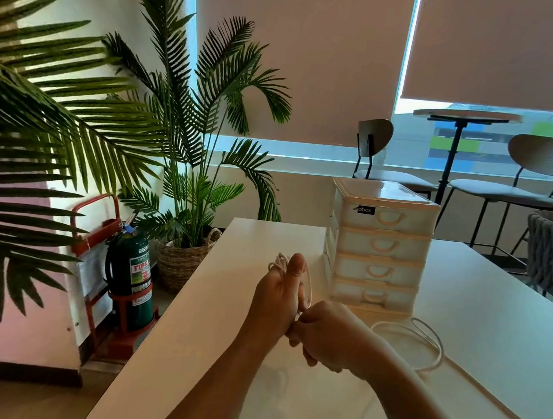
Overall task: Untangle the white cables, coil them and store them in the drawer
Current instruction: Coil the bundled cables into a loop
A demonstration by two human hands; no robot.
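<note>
- On the white table [485, 302], the left hand [279, 295] is wound with thin white cable [309, 287], thumb up.
- The right hand [329, 336] pinches that cable's end.
- Another white cable coil [438, 351] lies before the cream four-drawer plastic organiser [379, 245].

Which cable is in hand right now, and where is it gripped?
A white cable looped around the left hand, thumb up; the right hand pinches its strand at the left palm's base. The second cable lies untouched.

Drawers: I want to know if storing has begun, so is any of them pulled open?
No, all four drawers sit flush and shut, while the left hand holds a cable being coiled.
</note>
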